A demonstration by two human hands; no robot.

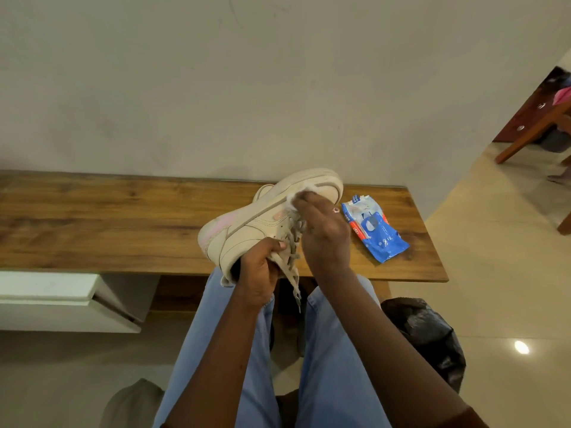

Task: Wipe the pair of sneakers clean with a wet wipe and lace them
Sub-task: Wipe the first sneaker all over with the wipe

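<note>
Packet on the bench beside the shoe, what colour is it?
The packet is blue and white with a red strip; head view.

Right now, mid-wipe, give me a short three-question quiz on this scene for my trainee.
1. True or false: the wipe pack lies on the bench.
2. Which of the hands holds the wet wipe against the sneaker? A: left hand. B: right hand.
3. Fill in: the laces hang ___, not tied.
Key: 1 true; 2 B; 3 loose.
</note>
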